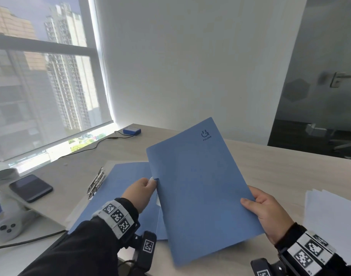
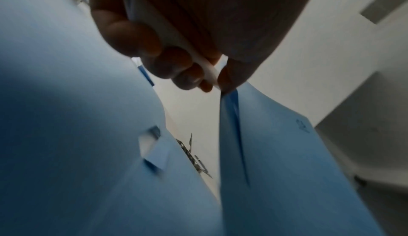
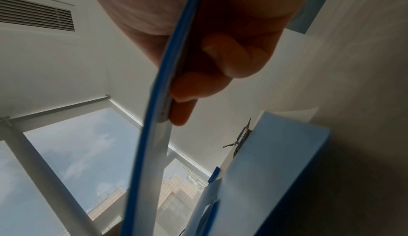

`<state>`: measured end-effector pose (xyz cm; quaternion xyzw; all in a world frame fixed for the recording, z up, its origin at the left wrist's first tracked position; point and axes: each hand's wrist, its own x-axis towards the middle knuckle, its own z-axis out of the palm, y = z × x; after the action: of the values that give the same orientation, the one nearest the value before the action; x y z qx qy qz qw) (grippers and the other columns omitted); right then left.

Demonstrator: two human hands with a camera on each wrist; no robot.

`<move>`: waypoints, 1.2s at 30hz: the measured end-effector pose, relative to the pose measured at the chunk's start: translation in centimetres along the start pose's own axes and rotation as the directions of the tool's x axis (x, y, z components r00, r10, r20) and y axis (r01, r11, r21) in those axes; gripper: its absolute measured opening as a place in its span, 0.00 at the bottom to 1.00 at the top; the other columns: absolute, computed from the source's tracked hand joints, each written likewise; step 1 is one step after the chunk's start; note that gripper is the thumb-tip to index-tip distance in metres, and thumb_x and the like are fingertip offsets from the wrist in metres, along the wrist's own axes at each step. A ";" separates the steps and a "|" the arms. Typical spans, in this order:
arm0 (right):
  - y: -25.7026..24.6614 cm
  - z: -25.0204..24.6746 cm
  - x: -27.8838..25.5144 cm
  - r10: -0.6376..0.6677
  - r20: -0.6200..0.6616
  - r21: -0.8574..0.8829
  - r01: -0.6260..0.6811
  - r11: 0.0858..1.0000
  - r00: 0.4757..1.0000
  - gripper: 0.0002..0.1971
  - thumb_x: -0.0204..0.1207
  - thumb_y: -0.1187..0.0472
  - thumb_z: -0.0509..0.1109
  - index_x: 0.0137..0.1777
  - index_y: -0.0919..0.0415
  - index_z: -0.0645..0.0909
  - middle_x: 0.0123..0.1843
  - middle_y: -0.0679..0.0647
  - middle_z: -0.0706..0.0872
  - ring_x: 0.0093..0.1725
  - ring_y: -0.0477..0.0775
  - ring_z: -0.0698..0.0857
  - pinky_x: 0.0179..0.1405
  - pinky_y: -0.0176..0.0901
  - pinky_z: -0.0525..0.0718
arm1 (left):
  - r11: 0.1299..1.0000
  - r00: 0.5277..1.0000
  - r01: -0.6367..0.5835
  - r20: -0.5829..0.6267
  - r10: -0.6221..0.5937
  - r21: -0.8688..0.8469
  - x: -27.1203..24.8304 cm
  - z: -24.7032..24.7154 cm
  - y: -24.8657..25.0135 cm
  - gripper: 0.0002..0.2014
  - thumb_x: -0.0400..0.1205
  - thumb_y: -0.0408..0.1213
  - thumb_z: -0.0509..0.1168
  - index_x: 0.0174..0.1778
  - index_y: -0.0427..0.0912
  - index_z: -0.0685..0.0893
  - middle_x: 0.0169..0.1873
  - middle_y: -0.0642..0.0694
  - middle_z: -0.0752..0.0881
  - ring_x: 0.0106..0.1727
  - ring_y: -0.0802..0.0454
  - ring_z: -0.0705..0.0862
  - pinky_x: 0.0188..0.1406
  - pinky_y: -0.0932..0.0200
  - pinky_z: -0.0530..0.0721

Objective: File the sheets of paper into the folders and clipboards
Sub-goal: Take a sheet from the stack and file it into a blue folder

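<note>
matt card folder (image 1: 202,188), wood-grain desk (image 1: 290,168) (pale), metal clip (image 1: 97,182)

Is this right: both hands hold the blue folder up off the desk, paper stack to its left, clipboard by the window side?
One error: the paper stack lies right of the blue folder, not left, as the head view shows. The rest holds: left hand and right hand hold the folder up, and the clipboard lies toward the window side.

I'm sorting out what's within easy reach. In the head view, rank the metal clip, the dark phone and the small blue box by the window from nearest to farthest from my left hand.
From the left hand:
1. Metal clip, just to its left, at the edge of the blue folder lying flat.
2. Dark phone, farther left on the desk.
3. Small blue box, far back near the window.
</note>
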<state>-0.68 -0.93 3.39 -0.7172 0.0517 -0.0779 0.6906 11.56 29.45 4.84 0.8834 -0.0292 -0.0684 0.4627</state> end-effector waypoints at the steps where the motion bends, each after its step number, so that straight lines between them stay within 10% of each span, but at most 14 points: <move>1: -0.1 -0.2 -0.1 -0.001 0.006 -0.010 0.001 1.000 1.000 0.19 0.83 0.74 0.59 0.61 0.57 0.86 0.55 0.60 0.93 0.51 0.64 0.92 0.52 0.59 0.87 | 0.991 1.000 -0.027 -0.004 0.028 0.132 0.3 -0.3 -0.2 0.20 0.83 0.55 0.54 0.35 0.42 0.71 0.29 0.45 0.72 0.28 0.48 0.69 0.27 0.58 0.67; 6: -0.3 -0.5 0.1 0.022 0.033 -0.016 -0.021 1.000 0.999 0.18 0.83 0.74 0.59 0.61 0.58 0.87 0.54 0.62 0.93 0.51 0.65 0.92 0.54 0.61 0.86 | 0.939 0.999 -0.019 0.036 0.008 0.343 0.3 -1.2 -0.1 0.18 0.80 0.53 0.56 0.34 0.42 0.73 0.27 0.46 0.78 0.28 0.47 0.77 0.32 0.58 0.73; 9: 0.3 -0.2 0.0 0.033 0.023 0.035 -0.034 0.999 0.999 0.19 0.83 0.74 0.60 0.62 0.57 0.87 0.56 0.62 0.93 0.54 0.68 0.91 0.59 0.66 0.85 | 0.968 0.979 0.143 0.174 -0.108 -0.205 -0.7 -0.2 0.3 0.12 0.83 0.43 0.54 0.45 0.39 0.77 0.32 0.41 0.83 0.28 0.44 0.83 0.30 0.57 0.78; 11: 0.7 0.4 -0.1 0.041 0.029 0.061 -0.043 0.997 0.999 0.19 0.83 0.73 0.59 0.62 0.57 0.87 0.57 0.62 0.92 0.55 0.69 0.91 0.59 0.67 0.85 | 0.775 0.956 0.263 0.263 -0.129 -0.575 -1.3 1.2 0.6 0.10 0.83 0.36 0.54 0.53 0.38 0.79 0.40 0.36 0.86 0.34 0.39 0.85 0.35 0.49 0.85; 16: 1.4 1.4 0.0 0.050 0.020 0.071 -0.051 0.996 0.999 0.18 0.83 0.73 0.59 0.65 0.58 0.85 0.58 0.61 0.92 0.56 0.67 0.91 0.59 0.63 0.85 | 0.647 0.989 0.145 0.085 -0.124 -0.748 -1.5 3.2 1.4 0.13 0.83 0.33 0.58 0.62 0.38 0.80 0.55 0.33 0.88 0.46 0.37 0.88 0.47 0.43 0.88; 21: 0.5 -0.4 0.0 0.034 0.002 0.038 -0.034 0.999 0.999 0.18 0.83 0.73 0.60 0.63 0.58 0.85 0.57 0.61 0.93 0.54 0.66 0.92 0.55 0.59 0.86 | 0.858 0.987 0.155 0.121 -0.109 -0.490 -1.0 2.1 1.5 0.09 0.84 0.44 0.56 0.41 0.46 0.74 0.31 0.44 0.76 0.25 0.48 0.75 0.24 0.59 0.78; 24: -0.1 -1.2 0.0 0.024 0.011 -0.015 -0.023 1.000 1.000 0.18 0.83 0.73 0.60 0.64 0.59 0.85 0.56 0.60 0.93 0.53 0.65 0.92 0.53 0.58 0.87 | 1.000 0.996 0.027 0.084 -0.027 0.008 -0.2 0.9 0.8 0.14 0.81 0.50 0.62 0.37 0.43 0.76 0.27 0.46 0.75 0.23 0.49 0.73 0.24 0.60 0.74; 28: -0.4 -1.4 -0.1 0.025 0.038 -0.061 -0.022 0.998 0.999 0.18 0.83 0.74 0.60 0.64 0.59 0.85 0.54 0.59 0.94 0.51 0.63 0.93 0.48 0.54 0.87 | 0.884 0.994 -0.076 0.100 0.034 0.462 0.2 -0.3 1.0 0.22 0.77 0.56 0.65 0.49 0.38 0.86 0.46 0.41 0.89 0.49 0.44 0.86 0.53 0.51 0.84; 30: -0.5 -1.2 -0.1 0.020 0.040 -0.059 -0.017 0.998 0.999 0.18 0.83 0.74 0.60 0.63 0.58 0.85 0.53 0.59 0.94 0.50 0.63 0.93 0.47 0.54 0.88 | 0.853 0.991 -0.074 0.134 0.005 0.517 0.1 -0.4 1.2 0.21 0.79 0.55 0.63 0.49 0.38 0.83 0.43 0.42 0.86 0.45 0.44 0.85 0.43 0.55 0.83; 34: -0.3 -0.7 -0.3 0.006 0.029 -0.006 -0.006 1.000 1.000 0.19 0.83 0.74 0.59 0.63 0.57 0.86 0.55 0.60 0.93 0.52 0.65 0.92 0.54 0.59 0.87 | 0.991 0.969 0.136 0.205 -0.137 0.018 -0.9 1.0 1.3 0.13 0.83 0.47 0.58 0.51 0.39 0.75 0.37 0.42 0.83 0.30 0.43 0.86 0.26 0.61 0.79; 36: -0.1 -0.3 -0.5 0.000 0.027 0.029 -0.001 1.000 1.000 0.19 0.83 0.74 0.59 0.63 0.57 0.86 0.56 0.60 0.93 0.54 0.65 0.92 0.57 0.61 0.86 | 0.894 0.955 0.256 0.242 -0.173 -0.369 -1.5 1.9 1.3 0.09 0.85 0.40 0.56 0.53 0.40 0.76 0.40 0.40 0.81 0.30 0.40 0.86 0.29 0.54 0.82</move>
<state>-1.24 -1.18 3.48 -0.7080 0.0416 -0.0689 0.7016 9.86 27.34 5.04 0.7576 0.0362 -0.2134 0.6157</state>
